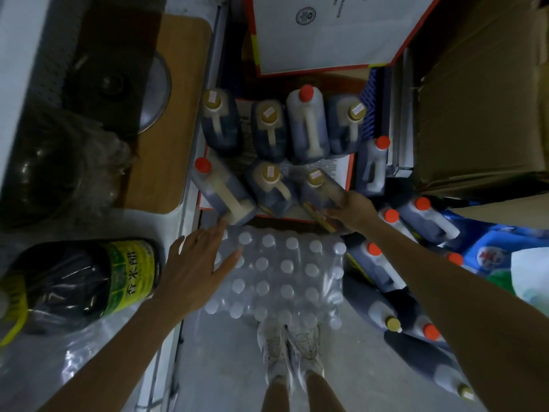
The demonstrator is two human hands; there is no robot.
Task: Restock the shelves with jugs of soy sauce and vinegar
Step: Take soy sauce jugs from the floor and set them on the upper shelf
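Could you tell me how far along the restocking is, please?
Looks done: one green-labelled vinegar jug lies on the left shelf. In hand: the right hand grips a tan-capped jug; the left hand hovers open. Left: many more jugs stand below, unshelved.

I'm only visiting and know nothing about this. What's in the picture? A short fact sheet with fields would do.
view: looking straight down at the floor
left hand: open, fingers spread above the bottle pack, fingertip near a red-cap jug
right hand: grips a tan-cap jug
other jugs: dark liquid, red or tan caps, clustered ahead and to the right
left side: big bottle with a green label, lying down
right side: cardboard boxes
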